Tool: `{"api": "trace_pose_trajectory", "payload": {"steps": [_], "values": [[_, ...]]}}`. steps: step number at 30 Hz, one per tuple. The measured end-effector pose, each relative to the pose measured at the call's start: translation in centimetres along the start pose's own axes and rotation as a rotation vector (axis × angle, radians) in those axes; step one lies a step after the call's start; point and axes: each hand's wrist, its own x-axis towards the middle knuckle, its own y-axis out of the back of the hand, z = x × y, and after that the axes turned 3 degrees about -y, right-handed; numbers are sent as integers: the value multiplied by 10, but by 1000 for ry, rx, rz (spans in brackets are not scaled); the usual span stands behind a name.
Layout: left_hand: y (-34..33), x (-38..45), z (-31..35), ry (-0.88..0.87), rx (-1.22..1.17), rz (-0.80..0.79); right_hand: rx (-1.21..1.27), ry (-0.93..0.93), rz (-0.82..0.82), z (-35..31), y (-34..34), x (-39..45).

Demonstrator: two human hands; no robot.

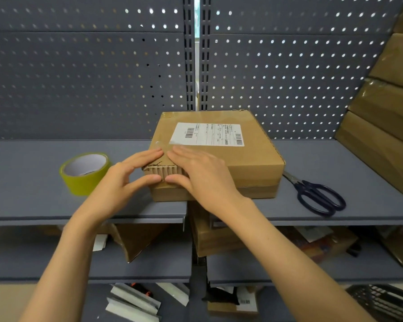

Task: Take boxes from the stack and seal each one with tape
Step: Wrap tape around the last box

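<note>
Flanking the box [221, 156]: tape roll [85, 174] left, scissors [316, 196] right.

- My right hand [199, 173] lies over the near left corner of the box [219, 156], hiding part of its top and front face there.
- My left hand [123, 180] hides the box's left side wall.
- Shipping label [207, 134]: print and barcodes too small to read; near left corner blurred under a glossy patch.
- Stack of boxes [386, 117], far right: cut off by the right and top edges; its height cannot be told.
- Scissors [316, 194]: blade tips hidden behind the box's right corner.
- Lower shelves [149, 263]: cartons and papers partly hidden by my forearms and the upper shelf [44, 182].
- Dark basket [386, 300], near right: cut off by the bottom edge.
</note>
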Motion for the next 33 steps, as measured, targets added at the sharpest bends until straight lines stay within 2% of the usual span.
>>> {"api": "trace_pose_trajectory", "payload": {"steps": [9, 13, 16, 20, 22, 29, 33], "values": [[-12, -7, 5, -51, -14, 164, 33, -61, 184, -1, -17, -1], [-13, -8, 6, -2, -134, 170, 51, -18, 56, -2, -4, -4], [-11, -7, 4, 78, -216, 166, 86, -58, -24, -3, 6, -4], [-4, -6, 2, 52, -158, 82, 23, -49, -59, -6, 4, -2], [-2, -5, 4, 34, -100, 89, 15, -46, -37, -6, 0, -2], [-12, -11, 15, 62, 40, 252, 54, -63, 8, -9, -1, -3], [-23, -17, 20, 91, 71, 409, 108, -54, -3, -10, 5, -4]]}}
